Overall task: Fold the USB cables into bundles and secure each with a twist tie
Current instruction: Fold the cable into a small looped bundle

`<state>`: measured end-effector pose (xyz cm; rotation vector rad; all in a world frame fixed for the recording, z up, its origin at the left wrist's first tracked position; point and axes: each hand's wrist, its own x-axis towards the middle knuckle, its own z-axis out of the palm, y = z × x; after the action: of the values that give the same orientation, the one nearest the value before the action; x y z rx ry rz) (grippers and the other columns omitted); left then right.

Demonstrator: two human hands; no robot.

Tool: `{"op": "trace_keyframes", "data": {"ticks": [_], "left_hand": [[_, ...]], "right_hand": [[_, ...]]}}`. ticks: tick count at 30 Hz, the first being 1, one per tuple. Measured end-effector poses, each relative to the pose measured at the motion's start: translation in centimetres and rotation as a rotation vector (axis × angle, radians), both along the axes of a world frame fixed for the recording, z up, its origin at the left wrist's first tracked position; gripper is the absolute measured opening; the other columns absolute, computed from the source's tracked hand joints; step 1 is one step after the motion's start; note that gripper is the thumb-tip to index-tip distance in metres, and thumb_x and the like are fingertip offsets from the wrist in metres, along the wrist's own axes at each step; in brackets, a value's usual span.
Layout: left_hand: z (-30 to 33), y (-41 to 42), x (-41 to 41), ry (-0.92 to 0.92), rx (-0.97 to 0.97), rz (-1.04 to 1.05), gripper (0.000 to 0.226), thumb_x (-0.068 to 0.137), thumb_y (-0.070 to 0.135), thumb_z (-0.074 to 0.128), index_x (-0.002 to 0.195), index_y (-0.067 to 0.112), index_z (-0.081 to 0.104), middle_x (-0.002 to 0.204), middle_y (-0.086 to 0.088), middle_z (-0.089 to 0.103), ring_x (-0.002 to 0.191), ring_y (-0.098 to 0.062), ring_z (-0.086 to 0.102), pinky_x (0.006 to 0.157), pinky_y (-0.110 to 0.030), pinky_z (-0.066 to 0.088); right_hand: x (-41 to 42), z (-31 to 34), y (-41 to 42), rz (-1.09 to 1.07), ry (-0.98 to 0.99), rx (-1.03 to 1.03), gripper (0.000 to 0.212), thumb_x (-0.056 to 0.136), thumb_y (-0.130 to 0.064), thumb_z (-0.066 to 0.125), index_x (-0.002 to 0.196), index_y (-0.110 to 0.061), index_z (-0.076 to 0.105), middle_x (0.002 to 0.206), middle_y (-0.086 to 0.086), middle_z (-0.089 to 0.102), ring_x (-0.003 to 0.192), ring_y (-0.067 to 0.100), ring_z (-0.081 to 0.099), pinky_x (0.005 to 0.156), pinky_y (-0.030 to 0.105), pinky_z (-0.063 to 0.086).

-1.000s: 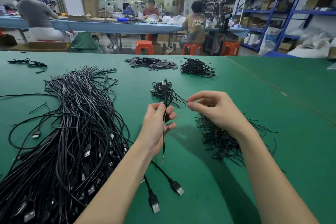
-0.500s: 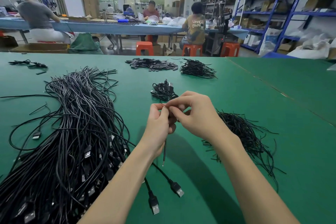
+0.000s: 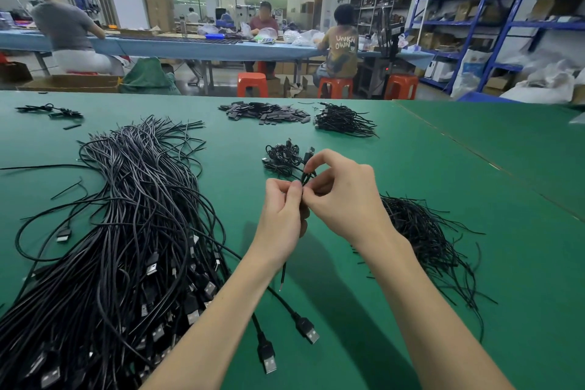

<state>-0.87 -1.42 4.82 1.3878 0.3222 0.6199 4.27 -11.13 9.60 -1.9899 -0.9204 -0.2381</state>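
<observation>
Above the desk point(image 3: 411, 168), left hand point(image 3: 281, 215) grips the folded cable point(image 3: 307, 165); right hand point(image 3: 345, 199) pinches a tie around it. Light, springy: best held tight at the middle

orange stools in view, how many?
3, on the floor across the green table: left stool, middle stool beneath a seated person, right stool. Others may be hidden.

The table point(image 3: 474, 199) is green. Left of the left hand point(image 3: 281, 222) lies a black cable pile point(image 3: 126, 231) with silver plugs. Right of the right hand point(image 3: 345, 203) are black ties point(image 3: 427, 237).
</observation>
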Motion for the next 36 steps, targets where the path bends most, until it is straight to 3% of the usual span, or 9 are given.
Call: {"op": "trace_keyframes", "data": {"ticks": [4, 9, 13, 17, 21, 26, 29, 33, 36], "left_hand": [[0.2, 0.3, 0.0, -0.056, -0.133, 0.021, 0.017, 0.107, 0.016, 0.040, 0.090, 0.014, 0.039, 0.065, 0.003, 0.048, 0.046, -0.004, 0.037, 0.038, -0.016, 0.026], [0.7, 0.9, -0.2, -0.137, -0.235, -0.003, 0.016, 0.108, 0.014, 0.038, 0.091, 0.013, 0.037, 0.062, 0.006, 0.051, 0.047, -0.005, 0.033, 0.038, -0.016, 0.023], [0.8, 0.5, -0.2, -0.150, -0.247, 0.005, 0.016, 0.108, 0.014, 0.038, 0.092, 0.013, 0.037, 0.064, 0.005, 0.051, 0.047, -0.005, 0.034, 0.039, -0.015, 0.023], [1.2, 0.5, -0.5, -0.191, -0.296, -0.068, 0.017, 0.107, 0.013, 0.039, 0.090, 0.014, 0.038, 0.064, 0.003, 0.052, 0.050, -0.007, 0.034, 0.040, -0.016, 0.021], [1.3, 0.9, -1.2, -0.154, -0.300, -0.321, 0.017, 0.104, 0.012, 0.043, 0.087, 0.013, 0.039, 0.067, -0.001, 0.055, 0.054, -0.010, 0.036, 0.042, -0.017, 0.020], [1.1, 1.3, -1.3, -0.139, -0.129, -0.436, 0.013, 0.097, 0.009, 0.053, 0.086, 0.007, 0.047, 0.082, -0.012, 0.068, 0.061, -0.012, 0.050, 0.045, -0.017, 0.035], [0.9, 1.7, -1.3, -0.099, 0.019, -0.423, 0.013, 0.096, 0.007, 0.059, 0.086, 0.006, 0.051, 0.089, -0.018, 0.073, 0.065, -0.016, 0.053, 0.052, -0.019, 0.041], [0.4, 1.9, -1.1, -0.031, 0.208, -0.374, 0.016, 0.095, 0.007, 0.065, 0.084, 0.010, 0.055, 0.072, -0.004, 0.071, 0.065, -0.016, 0.056, 0.056, -0.023, 0.044], [0.2, 1.8, -0.9, 0.011, 0.294, -0.271, 0.022, 0.094, 0.014, 0.067, 0.078, 0.025, 0.055, 0.080, -0.010, 0.075, 0.066, -0.020, 0.055, 0.062, -0.034, 0.042]], "right_hand": [[0.7, 0.1, -0.5, 0.030, 0.149, 0.014, 0.015, 0.081, -0.008, 0.072, 0.085, -0.022, 0.069, 0.070, -0.005, 0.073, 0.063, 0.005, 0.070, 0.064, 0.012, 0.053], [1.5, 0.2, -1.3, 0.246, 0.695, 0.270, 0.010, 0.089, 0.002, 0.072, 0.082, -0.006, 0.072, 0.071, 0.008, 0.067, 0.061, 0.015, 0.064, 0.065, 0.026, 0.059], [1.8, -0.2, -1.1, 0.266, 0.808, 0.353, 0.005, 0.088, 0.000, 0.073, 0.087, -0.005, 0.073, 0.073, 0.010, 0.064, 0.059, 0.012, 0.062, 0.061, 0.024, 0.057], [2.7, -1.0, -1.0, 0.259, 0.983, 0.385, 0.017, 0.084, 0.001, 0.075, 0.095, -0.011, 0.070, 0.071, 0.003, 0.064, 0.059, 0.011, 0.062, 0.057, 0.021, 0.055], [4.4, -1.5, -1.9, 0.298, 1.159, 0.370, 0.039, 0.062, -0.008, 0.082, 0.096, -0.018, 0.066, 0.072, 0.000, 0.064, 0.058, 0.008, 0.057, 0.051, 0.015, 0.051], [7.3, 0.9, -2.2, 0.391, 0.923, 0.024, 0.033, 0.062, -0.001, 0.085, 0.081, -0.026, 0.074, 0.074, 0.002, 0.057, 0.054, 0.005, 0.046, 0.042, 0.014, 0.034], [8.5, 3.7, -1.9, 0.430, 0.702, -0.261, 0.024, 0.078, -0.003, 0.072, 0.094, -0.020, 0.066, 0.082, 0.006, 0.069, 0.061, 0.010, 0.047, 0.049, 0.021, 0.027], [8.1, 7.1, -0.5, 0.404, 0.384, -0.623, 0.027, 0.080, -0.013, 0.084, 0.098, -0.020, 0.065, 0.089, 0.005, 0.078, 0.073, 0.015, 0.056, 0.054, 0.025, 0.034], [7.0, 7.8, 0.9, 0.354, 0.169, -0.701, 0.027, 0.080, -0.015, 0.083, 0.096, -0.022, 0.062, 0.083, -0.008, 0.078, 0.066, 0.003, 0.063, 0.064, 0.024, 0.042]]}}
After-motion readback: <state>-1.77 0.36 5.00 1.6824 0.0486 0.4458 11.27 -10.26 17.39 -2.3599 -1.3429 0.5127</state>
